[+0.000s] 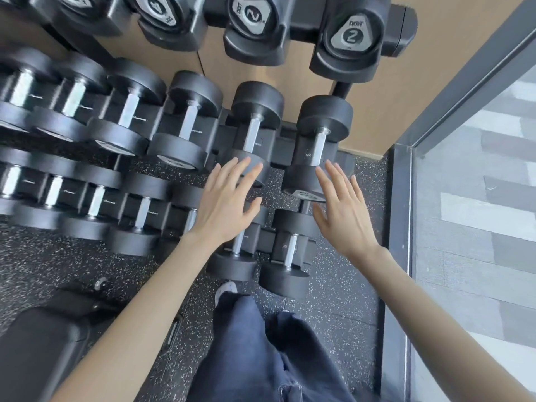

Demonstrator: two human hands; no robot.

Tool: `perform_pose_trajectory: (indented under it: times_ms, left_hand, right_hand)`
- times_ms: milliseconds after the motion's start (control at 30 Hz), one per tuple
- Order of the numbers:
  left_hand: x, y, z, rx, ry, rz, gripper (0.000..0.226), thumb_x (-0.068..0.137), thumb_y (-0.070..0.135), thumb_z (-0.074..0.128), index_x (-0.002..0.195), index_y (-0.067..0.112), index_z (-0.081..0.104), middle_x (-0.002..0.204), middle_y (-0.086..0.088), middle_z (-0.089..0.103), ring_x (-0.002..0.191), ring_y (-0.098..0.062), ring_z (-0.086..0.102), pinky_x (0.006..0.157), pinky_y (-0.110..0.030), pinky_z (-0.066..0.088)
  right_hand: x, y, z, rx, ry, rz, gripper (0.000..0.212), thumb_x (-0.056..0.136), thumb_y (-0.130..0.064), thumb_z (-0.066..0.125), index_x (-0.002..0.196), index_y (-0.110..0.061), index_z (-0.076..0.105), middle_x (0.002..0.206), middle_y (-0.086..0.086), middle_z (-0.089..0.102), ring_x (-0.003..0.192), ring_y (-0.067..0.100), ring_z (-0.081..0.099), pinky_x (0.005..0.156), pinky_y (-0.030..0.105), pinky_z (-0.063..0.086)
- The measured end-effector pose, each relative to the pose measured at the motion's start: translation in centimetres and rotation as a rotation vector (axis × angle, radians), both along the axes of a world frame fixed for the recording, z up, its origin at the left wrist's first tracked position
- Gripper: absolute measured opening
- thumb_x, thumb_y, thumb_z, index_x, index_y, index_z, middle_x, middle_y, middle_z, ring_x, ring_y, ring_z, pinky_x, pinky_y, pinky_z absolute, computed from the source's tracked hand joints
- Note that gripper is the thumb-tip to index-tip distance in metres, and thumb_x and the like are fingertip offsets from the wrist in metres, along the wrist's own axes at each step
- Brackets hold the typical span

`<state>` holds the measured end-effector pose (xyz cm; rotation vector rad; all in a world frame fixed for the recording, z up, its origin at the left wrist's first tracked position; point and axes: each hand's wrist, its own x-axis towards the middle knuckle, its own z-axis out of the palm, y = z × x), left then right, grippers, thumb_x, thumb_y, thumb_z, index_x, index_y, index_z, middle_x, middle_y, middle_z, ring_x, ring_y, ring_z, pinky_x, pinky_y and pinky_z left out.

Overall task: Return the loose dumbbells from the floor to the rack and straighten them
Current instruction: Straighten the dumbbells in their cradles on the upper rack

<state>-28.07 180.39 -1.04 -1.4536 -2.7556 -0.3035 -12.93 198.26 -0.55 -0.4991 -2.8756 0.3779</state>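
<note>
While the person stood over the rack [278,147], both bare hands were stretched toward the right end of its middle tier. The left hand [229,198], at 9 o'clock of the view centre, had its fingers [239,169] straight and spread, and they overlapped the near head of the second dumbbell [254,132]; contact could not be confirmed. The right hand [342,210], at 3 o'clock of centre, was likewise flat with spread fingers, its index tip at the near head of the end dumbbell [320,140]. Neither hand gripped anything. Both dumbbells lay in their cradles, handles running roughly from 12 to 6 o'clock, the two just beside each other but apart. Lower dumbbells [285,250] sat in the tier at 6 o'clock of the hands, and top dumbbells [351,36] marked 2 sat at 12 o'clock. Further racked pairs, blurred, filled the tiers toward 9 o'clock. The speckled floor [333,300] showed beneath the rack. A black bench [43,352] stood at 7 o'clock, dark trousers [255,358] and a shoe [227,287] at 6 o'clock, a glass panel [478,198] at 3 o'clock.
</note>
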Motion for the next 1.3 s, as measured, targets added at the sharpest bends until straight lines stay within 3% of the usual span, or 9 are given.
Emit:
perform_pose_trajectory:
  times_ms: [267,633,733,900,1200,1300]
  left_hand:
    - [-4.5,-0.4,1.2,0.055,0.014,-0.037,0.060,0.087,0.042,0.035,0.142,0.016,0.039,0.144,-0.012,0.043,0.134,-0.031,0.037,0.113,-0.048,0.025]
    - [-22.3,0.9,2.8,0.031,0.008,-0.257,0.058,0.090,0.033,0.044,0.144,0.013,0.034,0.147,-0.014,0.038,0.135,-0.033,0.035,0.113,-0.047,0.027]
    - [-26.5,2.6,3.4,0.049,0.010,-0.319,0.059,0.091,0.028,0.053,0.144,0.012,0.033,0.148,-0.015,0.036,0.136,-0.033,0.033,0.114,-0.047,0.026]
    - [-30.8,5.8,3.6,0.095,-0.021,-0.362,0.059,0.093,0.025,0.051,0.146,0.011,0.029,0.151,-0.014,0.032,0.138,-0.030,0.029,0.113,-0.041,0.023]
    - [-35.6,12.0,3.4,0.212,-0.148,-0.291,0.063,0.094,0.023,0.049,0.148,0.006,0.020,0.153,-0.013,0.026,0.140,-0.027,0.026,0.114,-0.036,0.023]
    - [-36.7,14.0,2.8,0.231,-0.184,-0.239,0.068,0.094,0.024,0.052,0.149,0.006,0.015,0.154,-0.011,0.024,0.140,-0.026,0.026,0.113,-0.036,0.025]
  right_hand:
    - [-5.4,-1.5,1.6,0.052,0.021,0.030,0.062,0.083,-0.013,0.060,0.139,-0.004,0.035,0.145,0.018,0.037,0.135,0.034,0.033,0.109,0.053,0.026]
    - [-21.3,-1.4,4.2,0.067,0.011,-0.126,0.064,0.083,-0.012,0.060,0.141,-0.005,0.032,0.148,0.014,0.033,0.138,0.030,0.029,0.112,0.049,0.023]
    - [-24.5,-0.8,5.3,0.056,0.029,-0.193,0.063,0.085,-0.010,0.058,0.142,-0.005,0.030,0.149,0.013,0.031,0.139,0.029,0.027,0.113,0.048,0.022]
    - [-27.9,1.5,6.3,0.078,0.007,-0.249,0.062,0.086,-0.008,0.054,0.142,-0.004,0.029,0.150,0.012,0.030,0.139,0.027,0.026,0.114,0.044,0.021]
    - [-34.1,7.9,7.1,0.145,-0.001,-0.279,0.059,0.088,-0.008,0.052,0.142,-0.005,0.029,0.149,0.012,0.032,0.135,0.028,0.033,0.110,0.037,0.029]
    - [-36.3,9.8,7.4,0.149,0.031,-0.286,0.057,0.092,-0.013,0.051,0.143,-0.010,0.027,0.149,0.007,0.032,0.131,0.027,0.038,0.096,0.041,0.042]
